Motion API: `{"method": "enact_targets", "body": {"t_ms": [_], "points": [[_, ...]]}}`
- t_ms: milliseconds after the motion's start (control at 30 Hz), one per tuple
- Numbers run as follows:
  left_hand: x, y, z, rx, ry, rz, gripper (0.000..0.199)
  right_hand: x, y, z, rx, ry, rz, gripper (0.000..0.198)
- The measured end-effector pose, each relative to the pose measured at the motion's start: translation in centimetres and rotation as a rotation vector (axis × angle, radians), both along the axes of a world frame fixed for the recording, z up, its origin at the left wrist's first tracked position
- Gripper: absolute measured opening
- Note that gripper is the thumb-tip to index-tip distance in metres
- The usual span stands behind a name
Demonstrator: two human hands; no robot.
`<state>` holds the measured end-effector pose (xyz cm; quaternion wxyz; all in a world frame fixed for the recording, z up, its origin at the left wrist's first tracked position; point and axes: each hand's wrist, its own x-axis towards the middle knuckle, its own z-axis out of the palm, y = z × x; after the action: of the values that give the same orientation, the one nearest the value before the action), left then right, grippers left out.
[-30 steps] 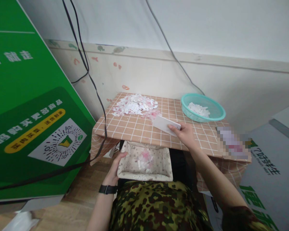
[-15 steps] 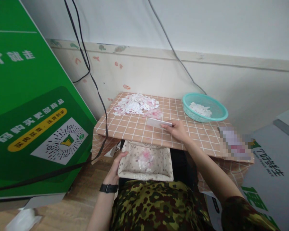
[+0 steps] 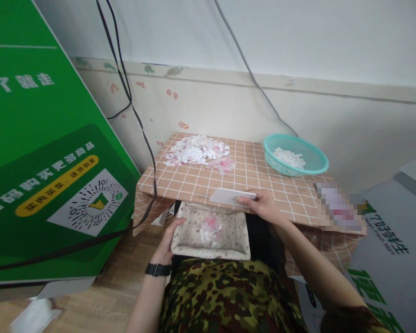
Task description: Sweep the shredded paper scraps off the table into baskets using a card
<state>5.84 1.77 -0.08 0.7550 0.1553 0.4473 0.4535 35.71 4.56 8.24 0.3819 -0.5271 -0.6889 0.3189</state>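
My left hand (image 3: 171,238) grips the left side of a fabric-lined basket (image 3: 243,236), which is held under the front edge of the table. White and pink scraps (image 3: 211,227) lie on its floor. Between the thumb and fingers of my right hand (image 3: 264,206) is a thin, flat white plate (image 3: 225,196), at the table's front edge just above the basket. What the plate is made of I cannot tell. Behind it, a heap of white paper-like scraps (image 3: 197,150) covers the back left of the table, with pink scraps (image 3: 222,164) beside it.
A turquoise plastic basket (image 3: 315,162) with white pieces inside stands at the table's back right. The table has a brown checked cloth (image 3: 249,162). A green panel (image 3: 27,115) is close on the left, with a black cable (image 3: 149,138) hanging before it. A grey box (image 3: 395,217) stands right.
My right hand has drawn the white plate toward me, from the tabletop to the front edge over the fabric-lined basket. My left hand and that basket have stayed nearly in place.
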Motion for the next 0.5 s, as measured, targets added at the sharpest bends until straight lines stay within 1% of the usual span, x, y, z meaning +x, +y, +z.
{"method": "enact_targets", "body": {"t_ms": [100, 167, 233, 300, 433, 500], "points": [[-0.1, -0.1, -0.4, 0.014, -0.020, -0.020, 0.051, 1.8, 1.8, -0.2, 0.097, -0.007, -0.249, 0.038], [-0.2, 0.0, -0.8, 0.008, -0.034, -0.037, 0.049, 3.0, 3.2, -0.4, 0.150, -0.060, -0.409, 0.042], [-0.2, 0.0, -1.3, 0.006, -0.019, -0.033, 0.048, 3.9, 4.5, -0.6, 0.170, -0.111, -0.494, 0.046], [-0.1, 0.0, -1.8, 0.001, 0.000, -0.031, 0.048, 4.3, 5.6, -0.9, 0.172, -0.122, -0.478, 0.048], [0.1, -0.2, -2.5, -0.018, -0.003, -0.051, 0.051, 4.2, 7.1, -0.8, 0.134, -0.058, -0.287, 0.047], [0.3, -0.3, -2.6, -0.019, 0.007, -0.049, 0.054, 4.1, 7.9, -0.6, 0.126, -0.032, -0.239, 0.048]]}}
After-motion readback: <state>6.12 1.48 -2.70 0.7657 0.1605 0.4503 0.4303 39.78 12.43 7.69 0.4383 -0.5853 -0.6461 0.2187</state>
